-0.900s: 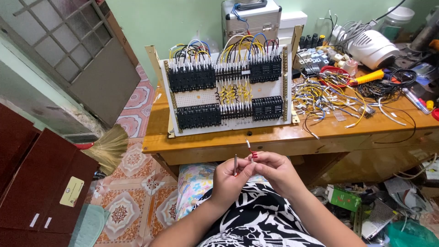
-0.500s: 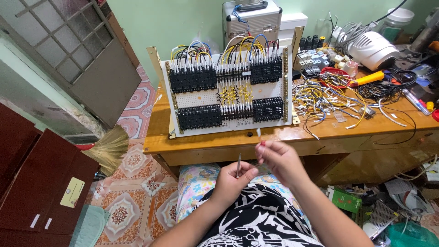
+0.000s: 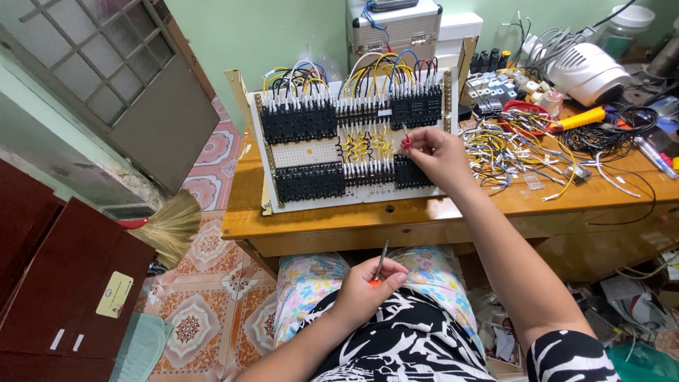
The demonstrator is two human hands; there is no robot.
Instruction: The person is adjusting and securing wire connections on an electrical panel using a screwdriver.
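**Two hands, one screwdriver, one panel**

One left hand is gripping one thin screwdriver, shaft upward. Farther off, one right hand is pinching something too small to tell against one wiring panel; loose wires are lying just right of it.

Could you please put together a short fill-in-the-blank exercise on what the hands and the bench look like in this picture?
1. The right hand reaches up to the wiring panel, which stands on the wooden ____.
2. The left hand holds a thin screwdriver low over the person's ____.
3. On the floor left of the table lies a straw ____.
4. Loose wires lie piled to the ____ of the panel.

Missing words: table; lap; broom; right
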